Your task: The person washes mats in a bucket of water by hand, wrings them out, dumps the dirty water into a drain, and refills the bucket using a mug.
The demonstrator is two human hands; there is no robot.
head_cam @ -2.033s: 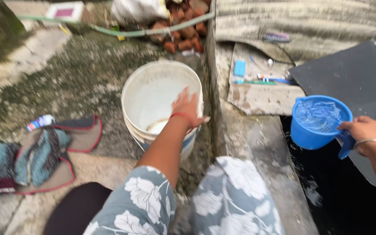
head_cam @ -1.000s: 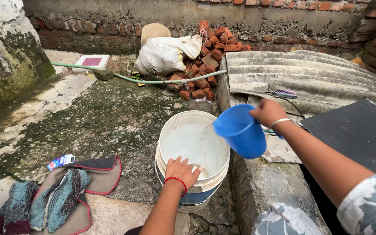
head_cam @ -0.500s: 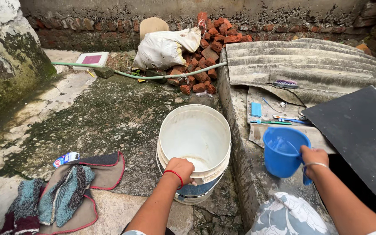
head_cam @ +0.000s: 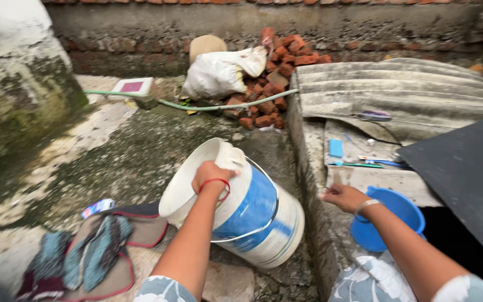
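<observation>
One bucket [head_cam: 241, 210] lies tipped, mouth toward frame left; my left hand [head_cam: 211, 174] clenches its rim, right hand [head_cam: 345, 197] released beside the blue mug [head_cam: 389, 221].

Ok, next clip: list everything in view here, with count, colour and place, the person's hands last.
bucket: one, white with a blue band, tipped on its side on the ground, mouth to the left
mug: one, blue, on the ledge edge at right
cloths: a heap, teal, grey and red-edged, lower left
sack: one, white, by the back wall
bricks: a pile, red, beside the sack
hose: one, green, across the ground
corrugated sheet: one, grey, upper right
dark board: one, black, right
left hand: grips the bucket rim
right hand: open, beside the mug
</observation>
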